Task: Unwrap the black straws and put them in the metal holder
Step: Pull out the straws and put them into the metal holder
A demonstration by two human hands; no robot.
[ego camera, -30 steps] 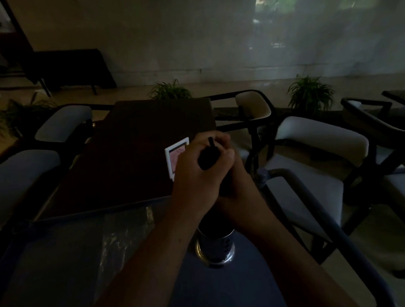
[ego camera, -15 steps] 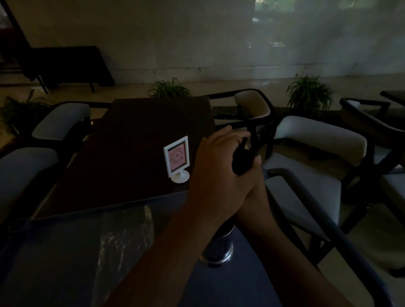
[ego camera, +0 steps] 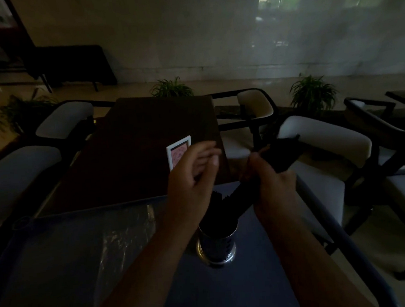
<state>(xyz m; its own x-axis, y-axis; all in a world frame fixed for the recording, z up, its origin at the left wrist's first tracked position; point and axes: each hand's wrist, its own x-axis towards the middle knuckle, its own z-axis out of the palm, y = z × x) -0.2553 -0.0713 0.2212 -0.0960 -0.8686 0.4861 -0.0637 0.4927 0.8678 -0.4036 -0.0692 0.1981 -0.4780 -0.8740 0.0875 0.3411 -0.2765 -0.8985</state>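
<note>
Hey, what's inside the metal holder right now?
Black straws stand in the metal holder, their tops above its rim. Their lower ends are hidden by its wall; the count is too dark to tell.

No readable text from where I'm watching.

The only sign I can see is a small white-framed card (ego camera: pixel 179 152) standing on the dark surface (ego camera: pixel 133 144), partly behind the left hand (ego camera: pixel 193 178). Its face shows a pinkish pattern, perhaps a code or printed graphic, but the light is too dim and the print too small for me to make out any letter, number or brand. I can pick out no label on anything else in view either.
</note>
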